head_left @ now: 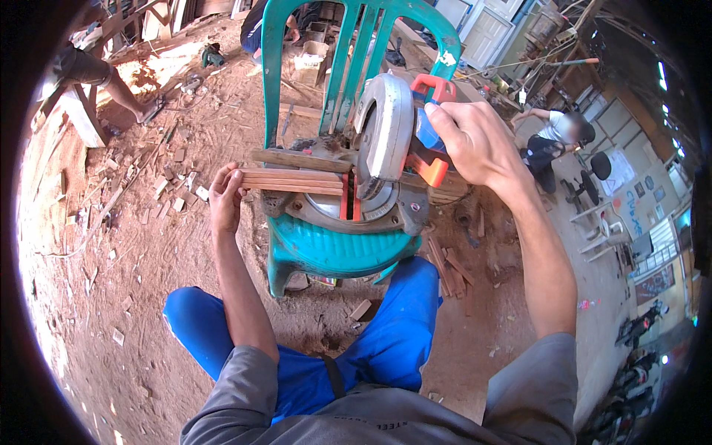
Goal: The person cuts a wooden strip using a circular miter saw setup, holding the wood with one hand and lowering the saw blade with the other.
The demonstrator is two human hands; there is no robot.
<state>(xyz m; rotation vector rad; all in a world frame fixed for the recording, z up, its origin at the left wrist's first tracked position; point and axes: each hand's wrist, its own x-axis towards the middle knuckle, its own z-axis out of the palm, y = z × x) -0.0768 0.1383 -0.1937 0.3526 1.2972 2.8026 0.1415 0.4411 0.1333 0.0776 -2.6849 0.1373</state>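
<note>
A miter saw with a round grey blade guard and orange-and-blue body sits on the seat of a green plastic chair. My right hand is wrapped round the saw's handle, at the right of the guard. Several thin reddish wood strips lie stacked on the saw's base, against a wooden fence piece. My left hand grips their left ends between thumb and fingers. Their right ends reach the red-edged slot beside the blade guard. The guard hides most of the blade.
Wood offcuts lie on the dirt floor right of the chair, and scraps are scattered to the left. One person is at the far right; another person's leg shows at the far left. Motorcycles stand at the right edge.
</note>
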